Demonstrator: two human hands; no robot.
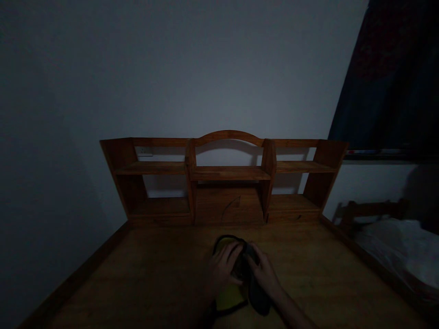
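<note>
Low in the middle of the head view, a yellow thing with black edging (230, 299) lies on the wooden desk (154, 274). Close against its right side is a dark grey, long, round-ended thing (258, 292), shaped like a slipper sole. My left hand (224, 264) lies over the yellow thing, fingers bent around its inner side. On the dark grey thing, my right hand (264, 273) has its thumb and fingers closed about the upper part. Dim light and my hands hide where the two things meet, so I cannot tell whether they are joined.
A wooden shelf unit (230, 173) with several compartments stands at the desk's back edge, against the wall (219, 68). Raised edges run along the desk's sides. To the right are a dark curtain (387, 82) and a whitish plastic-looking heap (401, 246).
</note>
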